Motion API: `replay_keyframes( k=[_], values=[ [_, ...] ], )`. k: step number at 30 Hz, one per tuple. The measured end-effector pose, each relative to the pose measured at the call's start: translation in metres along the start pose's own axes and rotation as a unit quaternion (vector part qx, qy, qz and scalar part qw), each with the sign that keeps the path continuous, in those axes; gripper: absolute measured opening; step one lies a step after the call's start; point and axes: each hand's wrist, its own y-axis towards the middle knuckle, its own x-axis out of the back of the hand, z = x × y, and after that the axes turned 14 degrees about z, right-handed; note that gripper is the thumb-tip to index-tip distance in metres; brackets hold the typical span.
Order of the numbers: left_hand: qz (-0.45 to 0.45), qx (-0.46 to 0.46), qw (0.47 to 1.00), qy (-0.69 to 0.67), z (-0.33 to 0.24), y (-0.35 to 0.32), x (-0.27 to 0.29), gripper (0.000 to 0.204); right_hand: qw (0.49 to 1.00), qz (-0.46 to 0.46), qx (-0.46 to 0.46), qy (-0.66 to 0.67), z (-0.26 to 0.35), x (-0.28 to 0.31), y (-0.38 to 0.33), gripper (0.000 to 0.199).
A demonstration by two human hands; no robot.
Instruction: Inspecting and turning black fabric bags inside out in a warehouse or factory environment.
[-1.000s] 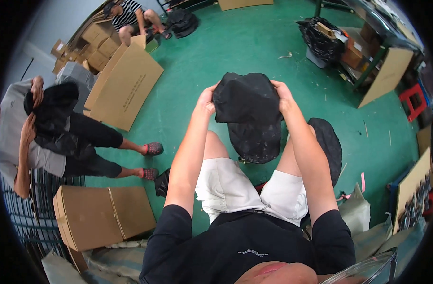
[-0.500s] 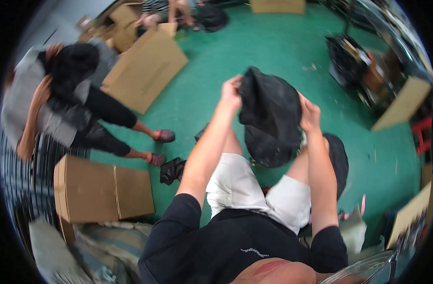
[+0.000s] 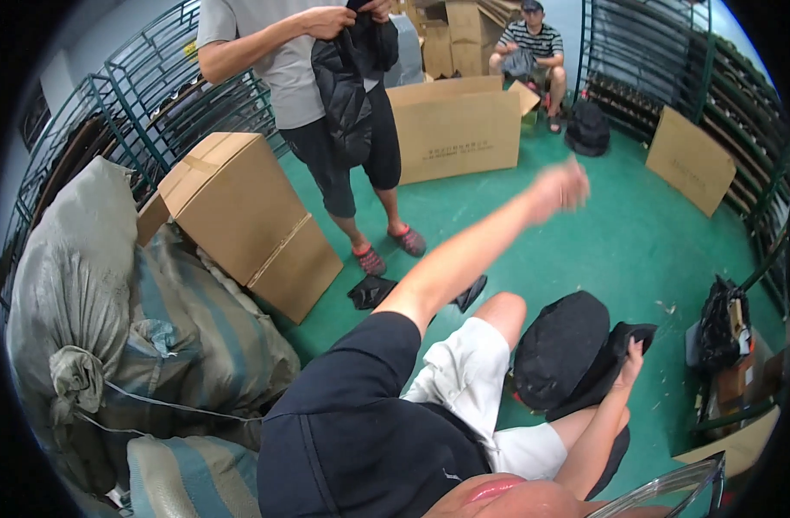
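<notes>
My left hand is stretched out to the front over the green floor, away from the black fabric. Motion smears its fingers, and I see nothing clear in them. My right hand grips the edge of a limp black fabric piece beside my right knee; its exact kind does not show. Touching that piece is a rounded black fabric bundle in front of my knees.
A standing person at front left handles a black garment-like item. Another person sits far back beside a black backpack. Cardboard boxes, stuffed woven sacks, metal racks and a black plastic bag surround me.
My left hand has let go of the black fabric piece and swung forward. My right hand has lowered that piece beside the bundle. The view has turned left and up.
</notes>
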Motion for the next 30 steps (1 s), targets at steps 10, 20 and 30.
replay_keyframes(
  k=[10, 20, 30],
  values=[
    [0.142, 0.296, 0.924, -0.197, 0.272, -0.119, -0.057, 0.071, 0.982, 0.113, -0.145, 0.031, -0.027, -0.066, -0.008, 0.039],
    [0.161, 0.067, 0.832, -0.527, 0.238, -0.172, -0.048, 0.081, 0.984, -0.025, -0.145, 0.100, -0.016, -0.076, 0.010, 0.029],
    [0.064, 0.126, 0.870, -0.472, 0.240, -0.186, -0.071, 0.041, 0.978, -0.038, -0.161, 0.126, -0.006, -0.090, 0.006, 0.035]
  ],
)
